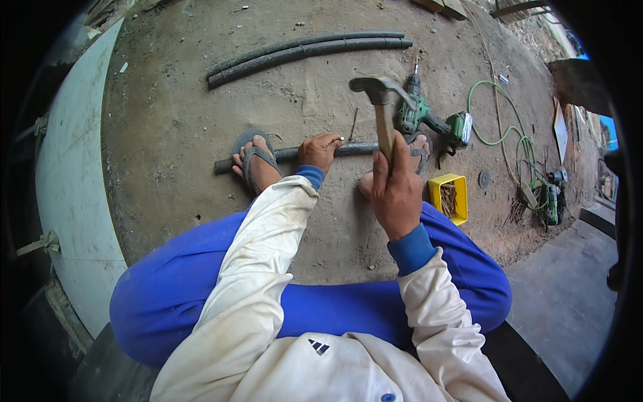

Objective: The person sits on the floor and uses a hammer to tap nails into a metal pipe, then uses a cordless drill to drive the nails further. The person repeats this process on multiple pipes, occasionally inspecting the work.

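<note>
My right hand [398, 197] is closed round the wooden handle of a claw hammer [372, 86], its metal head raised above the ground. A black pipe [362, 149] lies crosswise on the ground, with my sandalled feet [258, 161] at its two ends. My left hand [318, 151] is closed over the pipe's middle, fingers curled. A small pale spot shows at its fingertips; I cannot make out what it is. Just right of those fingers, a thin nail-like rod [353, 124] slants up from beside the pipe.
Beyond the feet lie two more black pipes [308, 50]. A green cordless drill [416, 110] lies at the right, near a yellow box [447, 197] of nails. Farther right are a grinding disc [484, 179], a green cord [512, 134] and a green power tool [551, 204]. A pale panel [77, 154] borders the left.
</note>
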Motion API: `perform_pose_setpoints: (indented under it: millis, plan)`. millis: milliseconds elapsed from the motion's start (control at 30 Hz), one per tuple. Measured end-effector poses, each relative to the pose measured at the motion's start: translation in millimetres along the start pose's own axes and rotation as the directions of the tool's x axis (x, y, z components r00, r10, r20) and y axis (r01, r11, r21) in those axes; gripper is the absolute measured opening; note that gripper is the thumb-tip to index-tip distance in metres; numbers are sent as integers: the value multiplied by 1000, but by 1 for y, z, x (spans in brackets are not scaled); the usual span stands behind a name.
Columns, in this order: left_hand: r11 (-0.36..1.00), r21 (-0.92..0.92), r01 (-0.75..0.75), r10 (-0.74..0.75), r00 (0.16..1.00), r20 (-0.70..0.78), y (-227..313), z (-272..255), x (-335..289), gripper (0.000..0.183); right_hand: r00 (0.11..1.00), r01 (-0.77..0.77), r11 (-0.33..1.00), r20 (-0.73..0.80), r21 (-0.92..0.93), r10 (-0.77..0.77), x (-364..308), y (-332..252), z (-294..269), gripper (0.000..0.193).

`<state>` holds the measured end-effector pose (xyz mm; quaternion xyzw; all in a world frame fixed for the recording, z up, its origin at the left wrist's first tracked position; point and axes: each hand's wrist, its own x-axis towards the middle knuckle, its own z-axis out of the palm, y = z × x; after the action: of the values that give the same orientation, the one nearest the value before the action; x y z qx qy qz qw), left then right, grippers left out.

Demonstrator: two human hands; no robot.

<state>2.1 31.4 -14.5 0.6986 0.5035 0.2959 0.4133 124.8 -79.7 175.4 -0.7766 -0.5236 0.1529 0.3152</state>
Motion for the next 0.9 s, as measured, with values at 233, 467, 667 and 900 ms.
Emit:
perform_pose_setpoints:
  millis: [233,467,667,900]
  plan:
    - [1000,-14,-13,13,1000,7,8,-8,-1,16,925,-122,953,316,-276,210,-5,20,0,39]
    - [980,79,184,-195,969,155,22,-9,18,18,738,0,980,661,-197,132,-38,44,-44,31]
    - [893,-186,409,-414,910,12,-13,-27,51,21,451,-52,980,871,-193,195,-90,45,-5,32]
    - [966,104,235,-216,962,-167,-11,-25,27,26,935,-28,970,336,-243,111,60,117,-17,26]
